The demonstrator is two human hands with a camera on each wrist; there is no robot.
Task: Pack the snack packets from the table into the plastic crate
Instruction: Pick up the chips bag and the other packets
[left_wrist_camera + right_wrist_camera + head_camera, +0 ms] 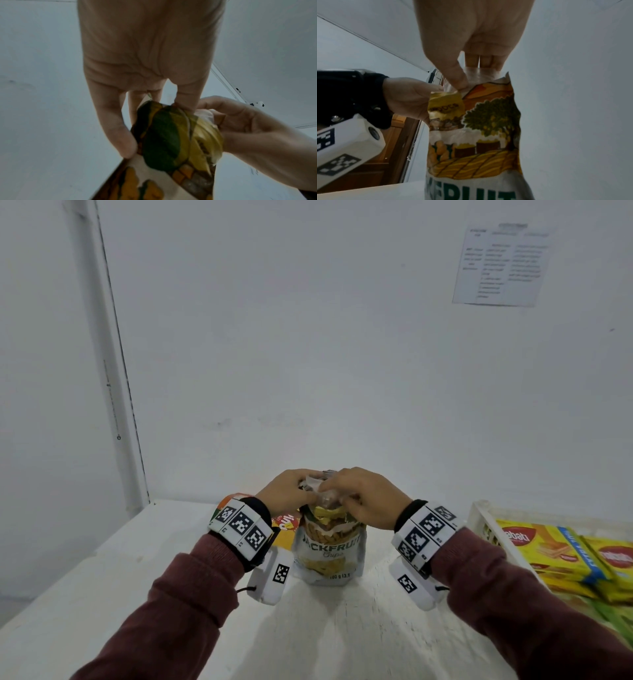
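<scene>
Both hands, left hand [286, 489] and right hand [364, 498], pinch the top of an upright jackfruit chips packet [329, 546] standing mid-table [102, 594]. The plastic crate [479, 523] at the table's right edge holds yellow wafer packs [548, 549].

Maroon sleeves [191, 587] run down both arms, black wrist straps [255, 508] carry white blocks [239, 523] of black-and-white square markers, a white camera pod [270, 575] hanging under each.
</scene>
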